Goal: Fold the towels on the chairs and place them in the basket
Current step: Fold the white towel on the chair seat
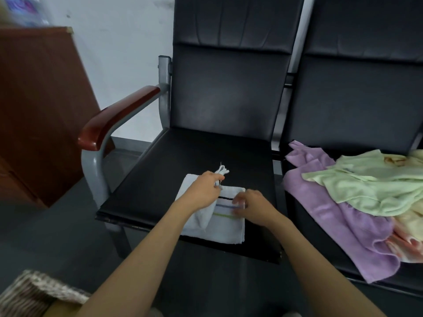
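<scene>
A white towel (225, 227) with black, blue and green stripes lies partly folded on the front of the left black chair seat (183, 156). My left hand (202, 191) pinches a raised corner of it at the far edge. My right hand (250, 208) lies on the striped part, its fingers blurred and bent over the cloth. A purple towel (338, 223), a light green towel (375, 186) and pale yellow and pink cloths (409, 239) are heaped on the right chair seat. A corner of the woven basket (34, 291) shows at the bottom left.
The left chair has a red-brown wooden armrest (114, 117) on a grey metal frame. A brown wooden cabinet (39, 110) stands to the left by the wall. Dark floor runs between the chair and the basket.
</scene>
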Available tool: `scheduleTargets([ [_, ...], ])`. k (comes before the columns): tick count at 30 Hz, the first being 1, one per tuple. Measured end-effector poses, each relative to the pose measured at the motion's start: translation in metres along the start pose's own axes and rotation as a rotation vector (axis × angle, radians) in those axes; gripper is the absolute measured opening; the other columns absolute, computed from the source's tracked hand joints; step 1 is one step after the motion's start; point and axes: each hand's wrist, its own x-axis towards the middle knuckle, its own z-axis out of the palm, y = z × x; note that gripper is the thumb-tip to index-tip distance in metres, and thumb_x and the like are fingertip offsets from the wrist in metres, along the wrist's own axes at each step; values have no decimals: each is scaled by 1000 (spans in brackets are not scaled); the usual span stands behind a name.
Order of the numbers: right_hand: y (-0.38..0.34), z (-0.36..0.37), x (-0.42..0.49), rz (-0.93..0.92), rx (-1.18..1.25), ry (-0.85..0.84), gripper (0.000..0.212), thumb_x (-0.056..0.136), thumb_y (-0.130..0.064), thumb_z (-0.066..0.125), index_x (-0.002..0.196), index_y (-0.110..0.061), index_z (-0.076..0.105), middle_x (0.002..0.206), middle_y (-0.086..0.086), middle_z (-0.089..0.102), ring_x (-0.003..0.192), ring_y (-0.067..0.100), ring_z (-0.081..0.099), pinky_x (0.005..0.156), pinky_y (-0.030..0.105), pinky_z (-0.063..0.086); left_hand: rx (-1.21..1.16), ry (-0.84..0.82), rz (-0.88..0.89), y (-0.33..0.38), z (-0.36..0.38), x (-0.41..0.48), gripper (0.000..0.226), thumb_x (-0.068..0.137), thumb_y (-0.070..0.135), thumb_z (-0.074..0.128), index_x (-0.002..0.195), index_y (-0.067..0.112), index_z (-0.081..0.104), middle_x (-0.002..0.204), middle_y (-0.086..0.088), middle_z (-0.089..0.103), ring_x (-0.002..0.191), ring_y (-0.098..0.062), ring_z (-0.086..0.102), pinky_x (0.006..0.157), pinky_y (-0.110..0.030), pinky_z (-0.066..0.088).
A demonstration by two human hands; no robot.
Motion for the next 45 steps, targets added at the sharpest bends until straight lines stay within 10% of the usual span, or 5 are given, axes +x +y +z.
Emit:
scheduleTargets([
  [13, 14, -11, -24, -8, 146, -227, 30, 96, -22, 51, 125, -25, 59, 127, -6, 57, 113, 12, 54, 98, 29, 43, -202, -218, 16, 19, 37, -8, 55, 96, 36, 50, 147, 28, 31, 143, 5, 37, 85, -13, 63, 56, -19, 49],
  [19, 15, -19, -22, 21, 101, -205, 23, 93, -19, 53, 110, -17, 68, 116, -2, 62, 106, 17, 57, 96, 33, 45, 104, 284, 19, -39, 12, -6, 31, 100, 21, 44, 128, 16, 55, 133, 0, 51, 117, -15, 47, 94, -25, 40],
  [23, -2, -27, -18, 90, -169, -103, 15, 94, -18, 47, 94, -10, 60, 103, 6, 63, 90, 25, 60, 71, 33, 49, 369, 201, 18, -77, 17, -10, 42, 104, 24, 29, 143, 14, 38, 155, -1, 25, 144, -17, 14, 117, -33, 17],
  [32, -45, 43, 14, 3, -133, 87, 48, 104, -33, 22, 150, -18, 20, 158, 3, 15, 147, 21, 5, 119, 40, 9, 458, -44, -103, -63, 55, -11, 53, 103, 36, 10, 152, 19, -2, 159, 8, -13, 145, -11, -18, 117, -46, -7],
  [45, -1, 49, -8, 226, -157, 104, 61, 100, -51, 13, 153, -25, -3, 160, -8, -11, 146, 19, -15, 117, 50, -7, 374, 57, -185, -69, 56, -14, 60, 101, 45, 14, 152, 21, -8, 158, 4, -18, 144, -17, -22, 114, -50, -13],
])
